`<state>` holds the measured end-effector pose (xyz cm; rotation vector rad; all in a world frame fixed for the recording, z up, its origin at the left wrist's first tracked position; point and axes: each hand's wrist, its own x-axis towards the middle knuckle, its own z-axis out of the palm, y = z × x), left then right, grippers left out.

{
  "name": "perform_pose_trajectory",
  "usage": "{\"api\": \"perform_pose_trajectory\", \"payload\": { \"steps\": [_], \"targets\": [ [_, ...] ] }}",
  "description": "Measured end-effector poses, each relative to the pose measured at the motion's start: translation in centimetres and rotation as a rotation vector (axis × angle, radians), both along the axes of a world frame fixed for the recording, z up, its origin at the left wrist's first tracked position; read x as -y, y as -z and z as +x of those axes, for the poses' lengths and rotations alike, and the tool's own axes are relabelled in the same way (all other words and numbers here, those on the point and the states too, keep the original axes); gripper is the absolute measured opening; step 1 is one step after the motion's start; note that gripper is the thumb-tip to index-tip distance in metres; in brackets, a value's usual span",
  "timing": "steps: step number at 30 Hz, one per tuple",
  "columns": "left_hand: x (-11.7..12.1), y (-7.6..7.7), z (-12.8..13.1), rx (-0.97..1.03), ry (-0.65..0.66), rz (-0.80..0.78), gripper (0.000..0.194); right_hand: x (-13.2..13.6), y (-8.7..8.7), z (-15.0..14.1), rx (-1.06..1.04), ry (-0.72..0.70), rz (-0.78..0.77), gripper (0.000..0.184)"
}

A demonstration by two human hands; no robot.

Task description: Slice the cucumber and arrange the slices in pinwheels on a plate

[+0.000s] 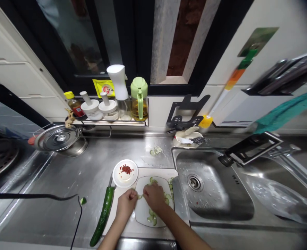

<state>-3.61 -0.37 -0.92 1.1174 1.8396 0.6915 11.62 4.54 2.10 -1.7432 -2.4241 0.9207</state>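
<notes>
My left hand (126, 204) is closed in a pinch over the left rim of a white squarish plate (142, 219), with a thin cucumber slice (139, 197) at its fingertips. My right hand (154, 196) reaches over the plate's middle, its fingers curled down; what they hold, if anything, is hidden. Cucumber slices lie around it on the plate, some near the front (152, 218). Beneath is a pale cutting board (126, 227). A cleaver (180, 195) rests along the board's right side, with more slices beside its blade. A whole cucumber (103, 215) lies to the left.
A round white plate (120, 181) bearing small red pieces overlaps the board's back left corner. More slices (156, 150) sit behind the board on the steel counter. To the right is a sink (213, 194). Seasoning jars and an oil pitcher (139, 99) line the back rack.
</notes>
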Motion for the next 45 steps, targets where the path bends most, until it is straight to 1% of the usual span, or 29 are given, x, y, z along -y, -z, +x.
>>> {"api": "perform_pose_trajectory", "payload": {
  "steps": [4, 9, 13, 16, 21, 23, 27, 31, 37, 40, 43, 45],
  "targets": [
    [0.0, -0.1, 0.2, -0.131, 0.061, 0.026, 0.012, -0.2, 0.5, -0.5, 0.064, -0.077, 0.038, 0.017],
    [0.1, -0.1, 0.3, -0.225, 0.077, 0.073, 0.013, -0.2, 0.7, -0.5, 0.109, -0.148, 0.099, 0.019],
    [0.4, -0.1, 0.2, -0.237, 0.065, 0.094, 0.01, -0.1, 1.2, -0.4, 0.115, -0.182, 0.161, 0.018],
    [0.6, 0.0, 0.2, -0.223, 0.048, 0.111, 0.008, 0.4, 1.7, 0.0, 0.117, -0.18, 0.204, 0.016],
    [0.8, 0.4, 0.2, -0.205, 0.041, 0.127, 0.011, 2.2, 2.7, 1.1, 0.1, -0.197, 0.265, 0.015],
    [0.8, 0.5, 0.2, -0.215, 0.047, 0.126, 0.012, 3.1, 3.4, 1.5, 0.084, -0.231, 0.323, 0.016],
    [0.9, 0.6, 0.1, -0.227, 0.059, 0.124, 0.012, 4.1, 5.0, 2.1, 0.042, -0.288, 0.535, 0.015],
    [1.0, 0.8, 0.0, -0.228, 0.063, 0.133, 0.012, 4.4, 6.0, 2.3, 0.032, -0.282, 0.599, 0.016],
    [1.1, 1.0, 0.0, -0.24, 0.063, 0.138, 0.012, 4.6, 6.2, 2.5, 0.017, -0.293, 0.606, 0.023],
    [1.0, 0.9, 0.1, -0.233, 0.053, 0.143, 0.012, 4.6, 6.0, 2.4, 0.005, -0.281, 0.61, 0.022],
    [1.1, 0.8, -0.2, -0.222, 0.045, 0.162, 0.015, 4.6, 5.6, 2.3, -0.011, -0.246, 0.603, 0.02],
    [1.2, 0.7, -0.9, -0.236, 0.028, 0.155, 0.018, 4.7, 5.3, 2.4, -0.022, -0.203, 0.592, 0.02]
  ]
}}
